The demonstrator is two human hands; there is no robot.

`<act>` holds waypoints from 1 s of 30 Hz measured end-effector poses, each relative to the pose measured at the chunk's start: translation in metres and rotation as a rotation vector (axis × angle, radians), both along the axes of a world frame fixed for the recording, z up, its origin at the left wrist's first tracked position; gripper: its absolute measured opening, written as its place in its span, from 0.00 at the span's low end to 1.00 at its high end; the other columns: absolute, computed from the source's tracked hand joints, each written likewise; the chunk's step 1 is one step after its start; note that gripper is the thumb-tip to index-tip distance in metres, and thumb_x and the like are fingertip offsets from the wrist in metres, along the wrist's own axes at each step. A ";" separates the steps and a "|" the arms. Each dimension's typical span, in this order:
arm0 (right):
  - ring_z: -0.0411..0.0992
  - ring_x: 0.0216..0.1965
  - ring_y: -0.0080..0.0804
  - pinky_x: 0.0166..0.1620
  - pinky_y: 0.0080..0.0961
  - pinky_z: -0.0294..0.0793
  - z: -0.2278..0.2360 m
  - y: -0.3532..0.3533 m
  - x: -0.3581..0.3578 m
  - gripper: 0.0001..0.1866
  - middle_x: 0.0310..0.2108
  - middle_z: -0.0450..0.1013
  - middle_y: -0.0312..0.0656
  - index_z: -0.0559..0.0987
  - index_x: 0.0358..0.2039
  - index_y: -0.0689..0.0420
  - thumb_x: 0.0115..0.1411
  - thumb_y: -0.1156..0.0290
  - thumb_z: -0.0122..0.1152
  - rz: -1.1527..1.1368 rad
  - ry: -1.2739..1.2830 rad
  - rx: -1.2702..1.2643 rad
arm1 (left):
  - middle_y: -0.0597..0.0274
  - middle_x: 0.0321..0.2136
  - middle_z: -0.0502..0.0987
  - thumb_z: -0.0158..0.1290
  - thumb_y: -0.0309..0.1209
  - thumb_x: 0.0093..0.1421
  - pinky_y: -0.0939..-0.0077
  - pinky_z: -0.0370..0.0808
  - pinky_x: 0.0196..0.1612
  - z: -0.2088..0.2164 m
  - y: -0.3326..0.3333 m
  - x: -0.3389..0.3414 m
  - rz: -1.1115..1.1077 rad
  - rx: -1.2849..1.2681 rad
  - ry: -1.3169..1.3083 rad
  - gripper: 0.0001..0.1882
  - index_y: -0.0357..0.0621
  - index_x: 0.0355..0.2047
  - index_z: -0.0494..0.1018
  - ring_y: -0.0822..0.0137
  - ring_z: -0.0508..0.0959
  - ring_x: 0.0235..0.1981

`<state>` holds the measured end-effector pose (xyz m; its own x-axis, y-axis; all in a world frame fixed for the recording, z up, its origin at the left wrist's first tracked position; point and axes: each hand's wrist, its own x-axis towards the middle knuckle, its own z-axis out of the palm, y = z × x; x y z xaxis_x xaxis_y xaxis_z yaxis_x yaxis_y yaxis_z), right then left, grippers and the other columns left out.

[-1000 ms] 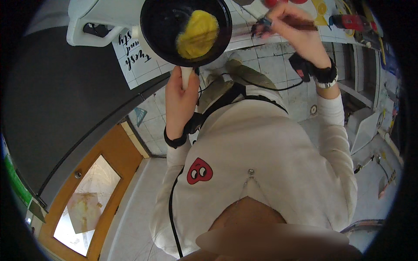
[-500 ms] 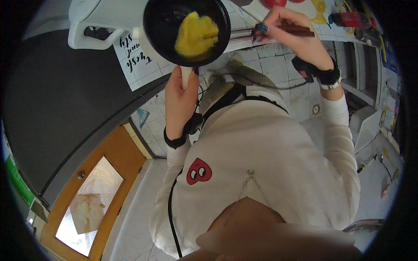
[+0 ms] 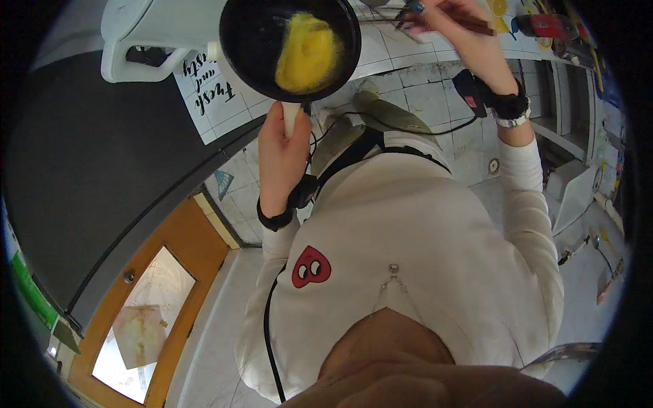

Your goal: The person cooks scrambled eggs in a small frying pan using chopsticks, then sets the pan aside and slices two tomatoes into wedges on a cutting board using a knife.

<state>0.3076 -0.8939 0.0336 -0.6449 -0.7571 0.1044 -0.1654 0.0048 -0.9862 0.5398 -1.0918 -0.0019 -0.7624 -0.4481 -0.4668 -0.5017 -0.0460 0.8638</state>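
My left hand (image 3: 281, 160) is closed round the pale handle of a black frying pan (image 3: 246, 51). A soft yellow piece of egg (image 3: 307, 58) lies in the right half of the pan, folded and slightly smeared by motion. At the upper right, my right hand (image 3: 452, 27) grips a pair of brown chopsticks (image 3: 479, 26). They point left, and their thin ends reach toward the pan's right rim, apart from the egg. The chopstick tips are blurred, so I cannot tell whether they touch the rim.
A white appliance with a looped handle (image 3: 151, 71) stands left of the pan, near a lettered white mat (image 3: 211, 112). A red-labelled bottle (image 3: 544, 27) lies at the upper right. A black cable (image 3: 415, 129) runs from my right wrist across my body.
My right hand has moved up a little, carrying the chopsticks with it. The egg has shifted and looks more rounded. The pan and my left hand have hardly moved.
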 end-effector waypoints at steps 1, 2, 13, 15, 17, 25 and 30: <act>0.68 0.26 0.20 0.32 0.23 0.69 -0.002 0.001 -0.001 0.07 0.26 0.71 0.32 0.74 0.31 0.58 0.63 0.69 0.59 0.053 0.014 0.038 | 0.68 0.24 0.70 0.48 0.28 0.63 0.82 0.64 0.26 0.000 0.000 0.000 0.003 -0.001 0.034 0.07 0.37 0.39 0.69 0.79 0.66 0.24; 0.68 0.27 0.20 0.31 0.23 0.69 -0.005 0.003 -0.002 0.07 0.27 0.71 0.32 0.74 0.31 0.58 0.63 0.70 0.59 0.019 0.105 0.090 | 0.68 0.24 0.70 0.48 0.28 0.63 0.82 0.64 0.26 0.000 -0.001 0.000 0.000 0.006 0.071 0.08 0.37 0.39 0.69 0.79 0.66 0.23; 0.69 0.27 0.18 0.31 0.21 0.69 -0.018 0.004 -0.002 0.06 0.28 0.73 0.35 0.74 0.31 0.59 0.65 0.71 0.57 0.048 0.016 -0.003 | 0.66 0.22 0.70 0.48 0.29 0.62 0.80 0.64 0.24 0.002 -0.002 0.001 -0.009 -0.067 -0.052 0.09 0.36 0.39 0.69 0.78 0.67 0.21; 0.69 0.26 0.18 0.31 0.21 0.69 -0.016 0.006 -0.005 0.06 0.28 0.73 0.35 0.75 0.31 0.58 0.65 0.71 0.56 0.105 0.079 -0.009 | 0.66 0.22 0.70 0.48 0.29 0.62 0.80 0.65 0.24 0.002 -0.003 0.000 -0.012 -0.063 -0.047 0.09 0.36 0.40 0.69 0.78 0.67 0.21; 0.69 0.27 0.18 0.31 0.22 0.70 -0.016 0.010 -0.006 0.06 0.28 0.73 0.35 0.75 0.31 0.58 0.65 0.70 0.56 0.052 -0.017 0.053 | 0.66 0.22 0.71 0.48 0.29 0.62 0.79 0.65 0.23 0.003 -0.003 0.000 -0.037 -0.087 -0.030 0.10 0.36 0.41 0.69 0.78 0.68 0.21; 0.68 0.27 0.17 0.32 0.19 0.69 -0.013 0.003 0.005 0.06 0.27 0.72 0.33 0.74 0.33 0.58 0.62 0.70 0.60 -0.074 -0.033 0.024 | 0.74 0.19 0.66 0.47 0.30 0.63 0.85 0.57 0.19 0.000 -0.002 0.002 -0.001 0.025 0.038 0.10 0.40 0.42 0.70 0.83 0.62 0.16; 0.70 0.26 0.18 0.31 0.19 0.70 0.025 0.003 0.019 0.05 0.26 0.73 0.34 0.75 0.31 0.59 0.61 0.73 0.60 -0.248 0.013 -0.034 | 0.74 0.17 0.64 0.45 0.27 0.63 0.84 0.57 0.19 -0.001 0.000 0.002 0.063 0.283 0.111 0.10 0.39 0.43 0.69 0.82 0.60 0.14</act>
<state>0.3270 -0.8905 0.0586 -0.8091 -0.5715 0.1369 -0.1761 0.0135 -0.9843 0.5413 -1.0919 -0.0032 -0.7906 -0.3598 -0.4955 -0.3940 -0.3206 0.8614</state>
